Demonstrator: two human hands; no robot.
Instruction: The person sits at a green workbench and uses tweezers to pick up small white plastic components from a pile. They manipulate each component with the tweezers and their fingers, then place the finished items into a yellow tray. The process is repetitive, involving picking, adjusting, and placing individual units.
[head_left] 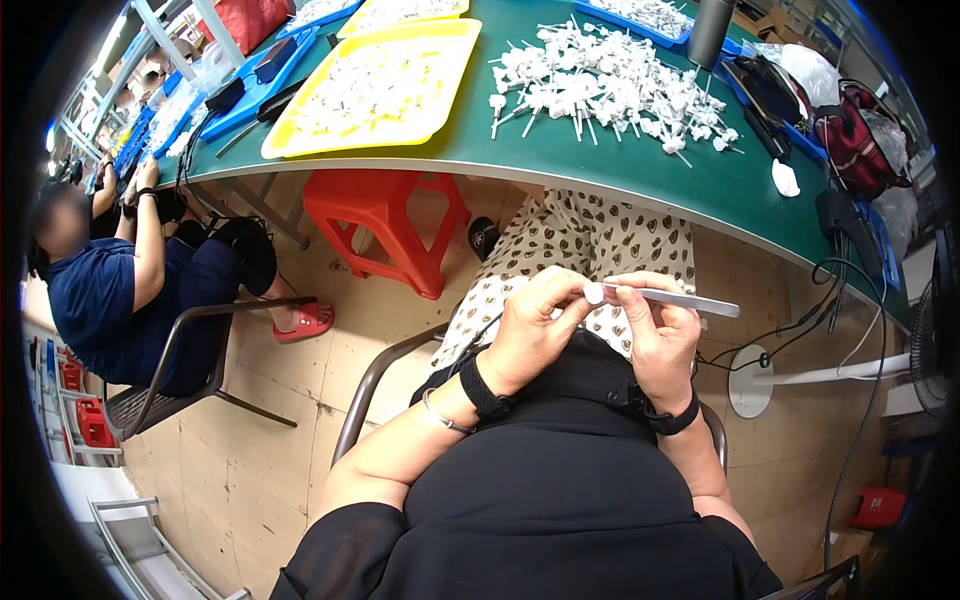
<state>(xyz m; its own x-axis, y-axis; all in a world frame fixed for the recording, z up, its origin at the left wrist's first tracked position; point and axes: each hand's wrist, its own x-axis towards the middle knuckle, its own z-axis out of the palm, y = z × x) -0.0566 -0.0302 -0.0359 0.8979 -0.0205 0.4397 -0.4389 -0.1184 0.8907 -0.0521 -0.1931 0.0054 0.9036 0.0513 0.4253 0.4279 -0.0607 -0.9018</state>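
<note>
Above my lap, my left hand (543,325) is closed in a pinch on a small white plastic part (593,293). My right hand (660,330) grips a pair of silver tweezers (690,301), whose wide end sticks out to the right. The tips of the tweezers are at or close to the white part, mostly covered by my fingers. Both hands are nearly touching. A heap of small white parts with thin stems (610,85) lies on the green table (480,160) ahead of me.
A yellow tray (440,120) of small pieces stands left of the heap. Under the table is a red stool (380,220). A co-worker (130,270) sits at the left. Cables (845,270) and a fan (930,330) are at the right, near a dark red bag (860,135).
</note>
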